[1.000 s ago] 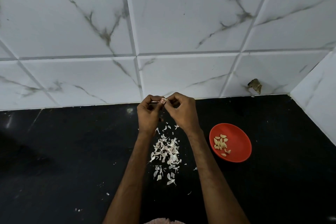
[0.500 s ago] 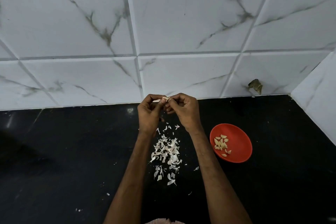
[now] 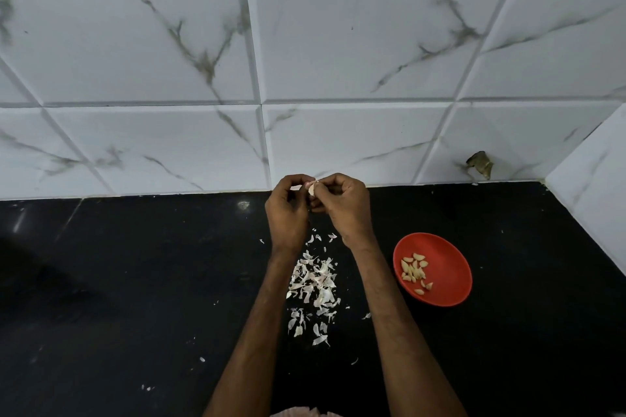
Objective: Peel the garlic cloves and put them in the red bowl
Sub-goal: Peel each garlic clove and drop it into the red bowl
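A: Where is the clove being worked on?
B: The garlic clove (image 3: 311, 189) sits between the two sets of fingertips, held in the air over the far edge of the black worktop (image 3: 135, 281), close to the marble-look tiled wall (image 3: 338, 44). A pinkish scrap of skin shows at its top

A: And the hands?
B: Both are closed narrow on it. The left hand (image 3: 287, 213) pinches one side and the right hand (image 3: 345, 210) the other, fingers curled in. How much skin is left I cannot tell; it is too small in view

A: How would you peel it well?
B: I'd let the left hand steady the clove while the right thumbnail catches the loose edge, then draw the skin off along the clove's length. Light pressure, so it doesn't shoot out of the pinch

A: Where should the skin drop?
B: Onto the heap of garlic skins (image 3: 313, 284) on the worktop between the forearms. The red bowl (image 3: 447, 281) stands apart, to the right of the right forearm, with a small cluster of peeled cloves (image 3: 414, 272) inside. Shed every flake over the heap before carrying the clove across, so no skin lands among the clean ones
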Demonstrator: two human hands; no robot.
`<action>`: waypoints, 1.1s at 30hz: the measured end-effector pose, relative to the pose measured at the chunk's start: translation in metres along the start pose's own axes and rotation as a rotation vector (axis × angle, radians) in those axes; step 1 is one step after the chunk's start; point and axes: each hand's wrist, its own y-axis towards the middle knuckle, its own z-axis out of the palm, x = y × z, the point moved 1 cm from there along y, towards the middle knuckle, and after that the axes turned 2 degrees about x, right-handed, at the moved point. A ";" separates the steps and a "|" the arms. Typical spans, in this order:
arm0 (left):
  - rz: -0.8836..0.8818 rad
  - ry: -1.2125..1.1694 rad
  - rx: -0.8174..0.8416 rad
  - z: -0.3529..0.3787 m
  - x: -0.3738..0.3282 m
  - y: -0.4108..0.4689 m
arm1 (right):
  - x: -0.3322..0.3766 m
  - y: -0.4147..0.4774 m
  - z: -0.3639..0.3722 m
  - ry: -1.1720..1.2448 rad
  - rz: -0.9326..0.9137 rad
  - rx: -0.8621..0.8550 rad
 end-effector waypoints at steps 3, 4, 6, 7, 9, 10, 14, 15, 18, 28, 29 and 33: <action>0.037 0.015 -0.002 0.004 0.005 -0.001 | 0.001 0.000 0.000 0.069 0.065 -0.024; 0.042 0.027 -0.010 0.005 0.006 -0.001 | 0.001 0.001 -0.001 0.129 0.117 -0.031; 0.020 0.039 -0.024 0.006 0.006 0.000 | 0.002 0.002 0.000 0.290 0.249 -0.020; 0.005 0.033 -0.022 0.006 0.007 0.000 | 0.001 0.002 -0.001 0.361 0.306 -0.007; -0.015 0.004 -0.002 0.005 0.009 -0.001 | 0.000 0.002 -0.001 0.447 0.365 0.010; -0.027 -0.008 0.011 0.004 0.009 -0.001 | -0.001 0.002 -0.002 0.452 0.365 0.009; -0.046 -0.016 0.090 0.002 0.008 -0.001 | -0.003 0.005 -0.002 0.336 0.284 -0.047; -0.051 -0.014 0.105 0.001 0.009 0.000 | -0.003 0.006 -0.003 0.302 0.266 -0.060; -0.066 -0.021 0.088 -0.001 0.009 0.001 | -0.003 0.008 -0.005 0.307 0.261 -0.036; -0.101 -0.066 0.018 -0.007 -0.001 0.001 | -0.036 0.010 -0.021 -0.464 0.205 0.115; -0.103 -0.068 0.010 -0.008 -0.001 0.002 | -0.037 0.009 -0.022 -0.573 0.162 0.097; -0.100 -0.053 0.021 -0.009 0.001 0.003 | -0.029 0.006 -0.021 -0.594 0.017 0.015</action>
